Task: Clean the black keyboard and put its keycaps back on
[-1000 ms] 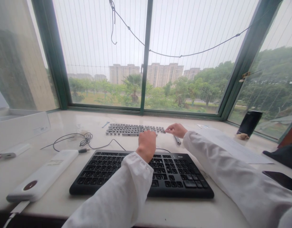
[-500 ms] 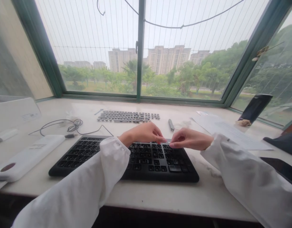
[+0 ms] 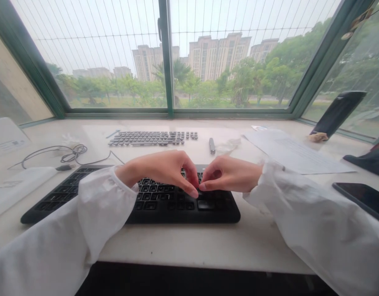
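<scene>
Bench of pale polished stone [image 3: 189, 246] under a wide green-framed window [image 3: 167, 57]. Thin wires run across the glass; trees and tower blocks stand outside under an overcast sky.

Black keyboard [image 3: 183, 211] lies near the bench's front edge, with the hands above its upper middle. Rows of loose dark keycaps [image 3: 152, 138] sit on the bench just beyond it. To their right lie a slim pen-shaped tool [image 3: 212, 145] and a crumpled piece of clear plastic [image 3: 229, 144].

Left hand [image 3: 160, 169] and right hand [image 3: 231, 174] face each other, fingers curled downward, with the fingertips [image 3: 194, 192] of the two hands almost meeting just above the keys. Grip on both sides is curled inward, not spread. Whether a keycap is pinched cannot be told, as the fingers hide the spot. White sleeves [image 3: 96, 205] reach to both wrists.

Left side of bench: coiled black cable [image 3: 73, 153], white power bank [image 3: 19, 183], white box [image 3: 5, 137]. Right side: printed paper sheet [image 3: 296, 153], black phone [image 3: 362, 196] lying flat near the edge, dark slab [image 3: 339, 113] leaning toward the glass.
</scene>
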Demonstrator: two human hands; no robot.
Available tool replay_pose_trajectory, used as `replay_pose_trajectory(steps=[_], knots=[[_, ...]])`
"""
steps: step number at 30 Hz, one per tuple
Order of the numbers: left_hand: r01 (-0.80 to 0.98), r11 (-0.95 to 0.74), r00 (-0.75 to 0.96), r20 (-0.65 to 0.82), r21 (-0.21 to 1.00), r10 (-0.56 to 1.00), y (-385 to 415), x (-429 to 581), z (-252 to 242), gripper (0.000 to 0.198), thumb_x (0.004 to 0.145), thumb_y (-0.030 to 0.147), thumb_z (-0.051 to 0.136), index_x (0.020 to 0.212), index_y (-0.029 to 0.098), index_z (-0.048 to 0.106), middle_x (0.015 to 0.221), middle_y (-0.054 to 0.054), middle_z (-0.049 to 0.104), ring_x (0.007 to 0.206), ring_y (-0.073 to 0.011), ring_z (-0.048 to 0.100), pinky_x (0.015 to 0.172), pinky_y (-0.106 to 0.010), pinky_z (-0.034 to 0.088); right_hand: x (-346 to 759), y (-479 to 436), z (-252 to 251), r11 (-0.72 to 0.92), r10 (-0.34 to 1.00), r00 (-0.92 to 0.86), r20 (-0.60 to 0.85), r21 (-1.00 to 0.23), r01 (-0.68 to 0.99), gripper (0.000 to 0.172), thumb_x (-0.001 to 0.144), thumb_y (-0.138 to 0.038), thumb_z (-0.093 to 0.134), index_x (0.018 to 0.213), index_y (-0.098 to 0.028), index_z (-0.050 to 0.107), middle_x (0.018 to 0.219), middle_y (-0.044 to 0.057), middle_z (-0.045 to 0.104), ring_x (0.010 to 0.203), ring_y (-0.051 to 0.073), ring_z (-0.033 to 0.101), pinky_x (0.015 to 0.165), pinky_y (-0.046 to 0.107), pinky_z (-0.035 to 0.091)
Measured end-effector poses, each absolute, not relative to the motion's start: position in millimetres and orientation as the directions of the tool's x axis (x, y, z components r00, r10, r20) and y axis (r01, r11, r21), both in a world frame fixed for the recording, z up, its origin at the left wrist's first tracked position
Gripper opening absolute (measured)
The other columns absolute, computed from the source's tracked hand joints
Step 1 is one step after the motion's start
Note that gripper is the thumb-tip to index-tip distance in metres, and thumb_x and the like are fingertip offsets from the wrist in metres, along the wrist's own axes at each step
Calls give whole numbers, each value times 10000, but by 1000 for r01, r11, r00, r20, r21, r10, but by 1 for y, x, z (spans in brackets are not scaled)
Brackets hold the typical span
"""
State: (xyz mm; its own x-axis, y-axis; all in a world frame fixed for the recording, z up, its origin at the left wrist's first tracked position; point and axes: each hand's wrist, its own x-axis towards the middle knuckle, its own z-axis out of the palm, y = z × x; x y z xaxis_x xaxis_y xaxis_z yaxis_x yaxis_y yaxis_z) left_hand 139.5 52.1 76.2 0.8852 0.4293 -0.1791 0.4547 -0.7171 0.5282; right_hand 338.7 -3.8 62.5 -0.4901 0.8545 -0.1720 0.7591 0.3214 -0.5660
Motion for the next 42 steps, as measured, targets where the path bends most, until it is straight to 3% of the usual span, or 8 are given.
replay_pose_trajectory(steps=[4,10,17,42], knots=[[401,-774,901,-57,490,431,46,142,75,267,686,452,766,851,243,768,746,38,713,619,-82,536,591,-209,356,336,-5,63,323,861,-480,-166,-550,770,233,789,-326,639,805,-127,759,583,-15,558,561,80,444,501,209,309],[380,-799,909,-30,467,415,48,141,73,245,731,454,727,806,226,776,621,43,659,524,-59,458,531,-212,312,338,-5,62,336,875,-468,-125,-541,771,245,787,-357,651,825,-146,770,604,-8,595,563,83,450,520,223,312],[394,-747,909,-106,535,403,52,141,72,319,738,509,709,828,211,782,635,22,663,513,-59,446,511,-213,305,348,-2,66,435,827,-554,-95,-517,737,330,754,-482,680,881,-196,785,619,-25,563,570,86,440,523,229,308],[401,-713,908,-149,576,391,50,141,68,264,707,454,740,792,207,779,627,33,660,534,-63,436,527,-217,293,339,-10,60,502,819,-573,-24,-451,738,196,738,-371,732,812,-196,778,621,-37,581,546,68,477,555,202,338]])
